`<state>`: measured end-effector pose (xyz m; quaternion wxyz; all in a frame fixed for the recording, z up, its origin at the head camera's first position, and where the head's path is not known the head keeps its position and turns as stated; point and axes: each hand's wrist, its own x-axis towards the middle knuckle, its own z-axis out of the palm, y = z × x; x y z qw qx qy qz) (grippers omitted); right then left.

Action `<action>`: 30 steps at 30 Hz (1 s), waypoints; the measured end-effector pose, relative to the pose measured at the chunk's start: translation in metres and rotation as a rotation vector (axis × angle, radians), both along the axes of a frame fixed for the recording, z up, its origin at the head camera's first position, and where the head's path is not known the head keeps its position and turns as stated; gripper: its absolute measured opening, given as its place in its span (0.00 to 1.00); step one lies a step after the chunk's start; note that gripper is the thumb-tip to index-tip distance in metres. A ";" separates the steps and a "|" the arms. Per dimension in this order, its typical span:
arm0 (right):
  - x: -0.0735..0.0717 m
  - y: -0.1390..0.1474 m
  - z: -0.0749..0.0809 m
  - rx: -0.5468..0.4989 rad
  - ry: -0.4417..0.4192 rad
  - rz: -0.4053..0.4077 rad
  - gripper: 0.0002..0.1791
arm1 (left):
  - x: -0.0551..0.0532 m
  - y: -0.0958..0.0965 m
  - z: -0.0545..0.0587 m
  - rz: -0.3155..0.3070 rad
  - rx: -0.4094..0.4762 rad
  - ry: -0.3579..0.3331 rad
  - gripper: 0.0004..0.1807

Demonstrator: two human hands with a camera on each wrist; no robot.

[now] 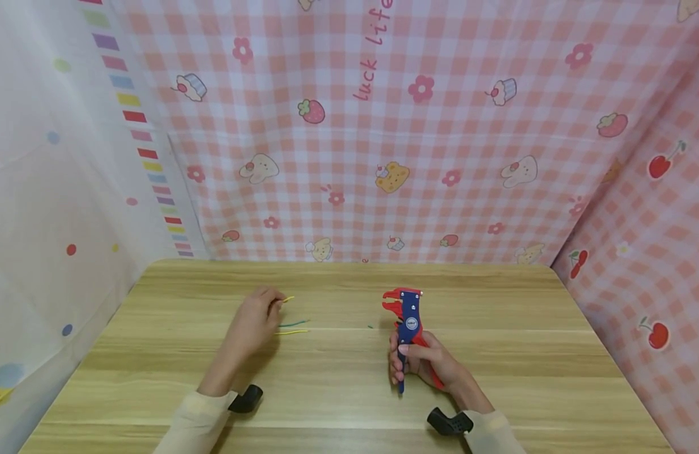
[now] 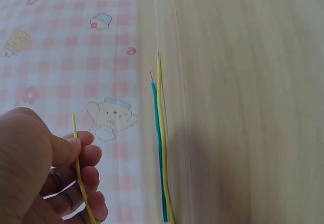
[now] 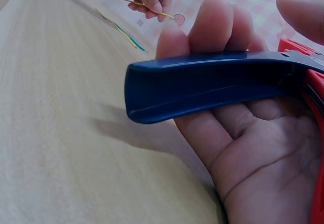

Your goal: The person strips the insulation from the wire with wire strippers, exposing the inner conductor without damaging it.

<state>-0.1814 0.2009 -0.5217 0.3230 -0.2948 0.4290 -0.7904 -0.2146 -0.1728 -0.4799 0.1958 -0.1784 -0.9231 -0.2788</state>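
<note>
Between thumb and fingertips my left hand (image 1: 255,320) pinches a yellow wire (image 2: 79,172); its short upper end sticks out past the thumb, with no bare metal visible there. Beneath that hand, a green wire (image 2: 158,133) and another yellow wire (image 2: 162,117) lie side by side on the table, thin bare strands showing at their ends. My right hand (image 1: 431,362) grips red and blue wire strippers (image 1: 411,312) by the handles, head pointing away from me, red jaws apart with nothing between them. The blue handle (image 3: 202,84) crosses its fingers in the right wrist view.
A tiny green scrap (image 1: 370,326) lies on the wooden table (image 1: 338,391) between the hands. Patterned cloth (image 1: 355,145) hangs behind the table's far edge and along both sides. Black wrist mounts (image 1: 246,399) sit on the sleeves.
</note>
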 end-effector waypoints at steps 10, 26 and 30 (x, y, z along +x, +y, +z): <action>0.001 -0.001 0.002 -0.016 0.037 0.002 0.12 | 0.003 0.014 -0.002 -0.022 0.033 -0.009 0.05; 0.002 -0.005 0.004 -0.015 0.050 0.019 0.13 | 0.012 0.032 -0.002 -0.079 0.072 -0.035 0.03; 0.002 -0.006 0.005 0.008 0.043 0.015 0.13 | 0.013 0.038 -0.002 -0.104 0.088 -0.014 0.03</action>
